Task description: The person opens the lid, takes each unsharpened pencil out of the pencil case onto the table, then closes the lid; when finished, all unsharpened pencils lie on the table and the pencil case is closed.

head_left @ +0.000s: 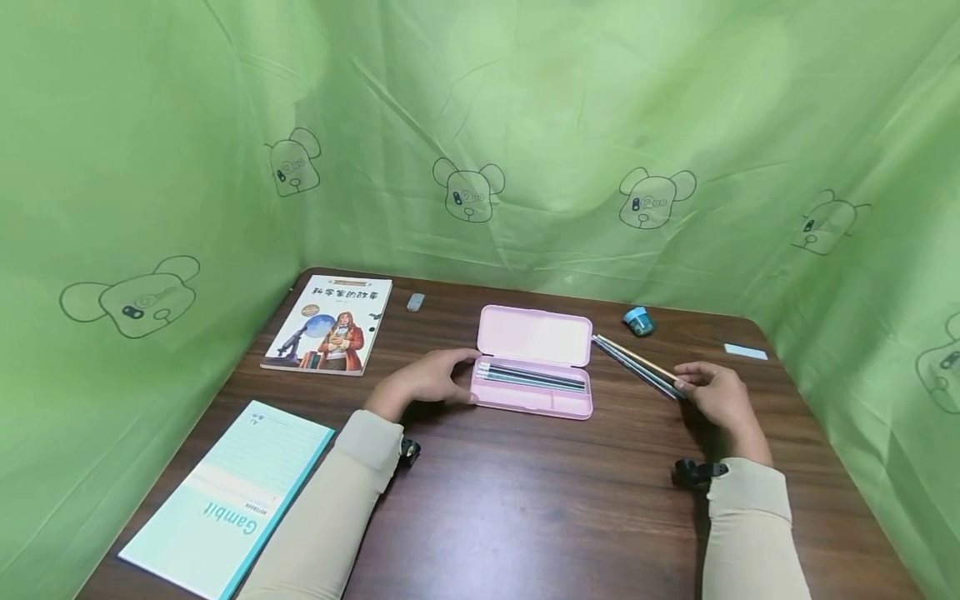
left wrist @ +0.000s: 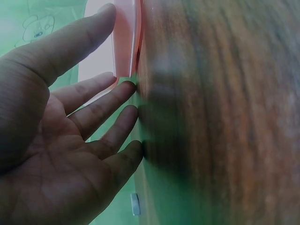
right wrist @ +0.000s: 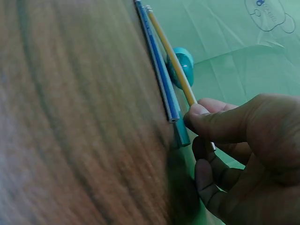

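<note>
Now both hands work at the pink pencil case [head_left: 534, 360] on my worktop [head_left: 525, 500].
From the head view I see my left hand [head_left: 429, 379] against the open case's left end; its wrist view shows straight fingers [left wrist: 101, 105] touching the case. Right wrist view: my right hand [right wrist: 239, 154] pinches a yellow pencil [right wrist: 171, 58] beside blue ones [right wrist: 159, 70].

It looked like a study desk inside a makeshift booth: a dark wood-grain table [head_left: 525, 508], green bear-printed cloth [head_left: 525, 125] hung from nine to three o'clock, a storybook [head_left: 330, 325] at ten o'clock.
</note>
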### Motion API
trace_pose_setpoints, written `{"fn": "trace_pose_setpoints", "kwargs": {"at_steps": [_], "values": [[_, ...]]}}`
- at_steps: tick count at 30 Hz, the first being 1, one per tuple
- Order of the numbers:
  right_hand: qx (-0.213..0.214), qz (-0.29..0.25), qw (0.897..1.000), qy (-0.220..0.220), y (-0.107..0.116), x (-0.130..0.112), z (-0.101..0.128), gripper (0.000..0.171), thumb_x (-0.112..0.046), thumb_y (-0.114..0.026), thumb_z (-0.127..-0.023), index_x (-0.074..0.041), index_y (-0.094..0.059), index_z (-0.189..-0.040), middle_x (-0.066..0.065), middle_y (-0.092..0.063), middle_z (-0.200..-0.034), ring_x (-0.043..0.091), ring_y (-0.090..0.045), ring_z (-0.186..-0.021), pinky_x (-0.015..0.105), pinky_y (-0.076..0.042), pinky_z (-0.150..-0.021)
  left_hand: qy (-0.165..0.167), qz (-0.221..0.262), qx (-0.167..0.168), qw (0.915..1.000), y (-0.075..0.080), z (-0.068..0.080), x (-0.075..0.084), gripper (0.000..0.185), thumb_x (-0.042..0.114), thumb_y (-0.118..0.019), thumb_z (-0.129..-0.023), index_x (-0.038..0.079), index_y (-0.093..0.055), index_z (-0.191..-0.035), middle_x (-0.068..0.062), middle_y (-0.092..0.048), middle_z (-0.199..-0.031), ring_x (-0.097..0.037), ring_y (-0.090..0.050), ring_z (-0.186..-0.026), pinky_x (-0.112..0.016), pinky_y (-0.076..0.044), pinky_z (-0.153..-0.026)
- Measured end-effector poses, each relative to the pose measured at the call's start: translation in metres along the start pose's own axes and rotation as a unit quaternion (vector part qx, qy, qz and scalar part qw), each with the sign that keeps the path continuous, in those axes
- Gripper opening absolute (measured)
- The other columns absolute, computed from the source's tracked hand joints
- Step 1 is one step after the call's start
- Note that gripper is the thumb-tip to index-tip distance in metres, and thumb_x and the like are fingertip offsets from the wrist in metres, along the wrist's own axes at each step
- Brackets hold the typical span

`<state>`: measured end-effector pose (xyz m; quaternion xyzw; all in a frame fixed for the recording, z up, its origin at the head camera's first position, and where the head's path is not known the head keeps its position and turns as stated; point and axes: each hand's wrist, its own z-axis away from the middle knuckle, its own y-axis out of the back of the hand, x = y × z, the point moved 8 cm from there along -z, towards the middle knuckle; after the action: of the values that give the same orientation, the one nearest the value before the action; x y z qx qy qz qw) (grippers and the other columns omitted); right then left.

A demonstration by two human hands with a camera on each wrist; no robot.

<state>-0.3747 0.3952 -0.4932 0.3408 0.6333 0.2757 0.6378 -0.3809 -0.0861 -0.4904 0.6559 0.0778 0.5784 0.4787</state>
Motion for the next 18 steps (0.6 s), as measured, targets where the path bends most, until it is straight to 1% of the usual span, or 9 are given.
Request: {"fn": "trace_pose_setpoints", "kwargs": {"at_steps": [6,12,18], "values": [[-0.008,0.003,1.0,-0.01,-0.0046,0.0012,0.0002,0.028,-0.011,-0.077,-0.106,0.005,-0.076,-0.128,0.023,-0.082,-0.113,0.003,-0.065,-0.083,0.018,-0.05,-0.068,-0.007,0.001,0.002,1.0,0.0003,0.0,0.0002,0.081,0.025,-0.092,-0.093,0.007,-0.055,-0.163,-0.018,-0.059,-0.165,-0.037,-0.051,-0.158,-0.054,-0.04,-0.135],[-0.013,0.011,1.0,-0.012,-0.0057,0.0014,0.0013,0.027,-0.012,-0.077,-0.106,0.004,-0.076,-0.129,0.023,-0.082,-0.115,0.007,-0.065,-0.086,0.019,-0.049,-0.07,-0.001,-0.001,0.002,1.0,-0.0008,-0.001,-0.0003,0.082,0.028,-0.092,-0.092,0.009,-0.056,-0.163,-0.016,-0.061,-0.164,-0.036,-0.053,-0.157,-0.054,-0.041,-0.134],[-0.014,0.011,1.0,-0.018,-0.0069,0.0031,0.0009,0.027,-0.011,-0.076,-0.106,0.002,-0.076,-0.13,0.024,-0.081,-0.118,0.011,-0.067,-0.09,0.02,-0.05,-0.071,-0.002,0.005,0.003,1.0,-0.0007,0.0,0.0002,0.08,0.025,-0.092,-0.092,0.009,-0.056,-0.162,-0.017,-0.06,-0.165,-0.037,-0.051,-0.158,-0.055,-0.04,-0.134]]}}
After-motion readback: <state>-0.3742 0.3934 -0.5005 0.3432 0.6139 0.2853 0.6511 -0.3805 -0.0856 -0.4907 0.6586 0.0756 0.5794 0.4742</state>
